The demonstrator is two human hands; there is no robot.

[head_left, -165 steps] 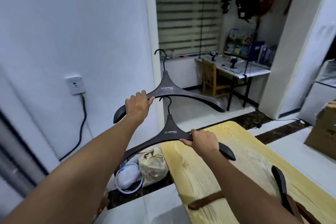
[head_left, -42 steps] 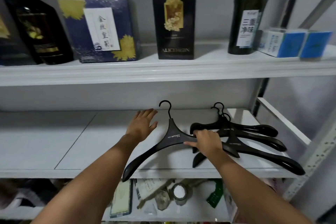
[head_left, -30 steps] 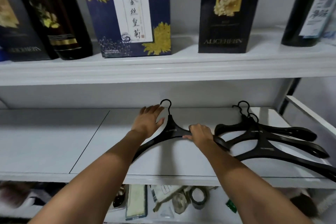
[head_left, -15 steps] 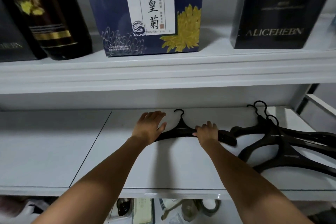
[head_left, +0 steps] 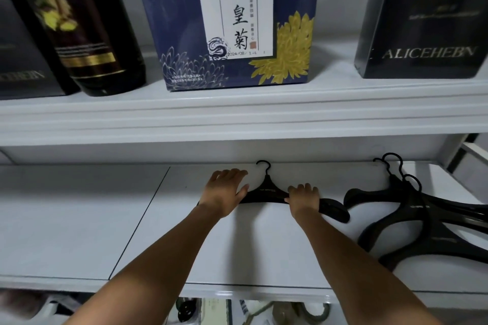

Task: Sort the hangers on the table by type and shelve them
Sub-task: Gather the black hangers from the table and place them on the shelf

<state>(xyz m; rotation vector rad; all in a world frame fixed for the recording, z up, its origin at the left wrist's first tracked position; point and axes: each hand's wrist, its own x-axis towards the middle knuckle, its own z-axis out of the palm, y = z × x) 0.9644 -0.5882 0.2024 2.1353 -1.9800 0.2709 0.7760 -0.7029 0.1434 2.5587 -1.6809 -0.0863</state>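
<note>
- Step in hand: laying a black hanger flat on the white shelf, deep in, with its hook toward the back wall.
- The left hand lies palm down with fingers straight and a little spread, over the hanger's left arm, which it hides.
- The right hand has its fingers curled over the hanger's right arm, whose tip sticks out to the right of it.
- The hanger seems to rest on the shelf already, so this placing looks nearly done. How much sorting is left cannot be judged from here.
- Next move, as I judge it: uncurl the right hand, lift both hands straight off and draw them back without dragging the hanger. Or slide it right to join the pile of the same kind; its tip is already near the pile but apart.
- Count of hangers: one under the hands. The pile shows three hooks, so likely three, overlapping and running off the right edge. All are black and of one shape.
- Hands: two, both on the one hanger.
- On the upper shelf: one dark bottle, one blue box and one black box.
</note>
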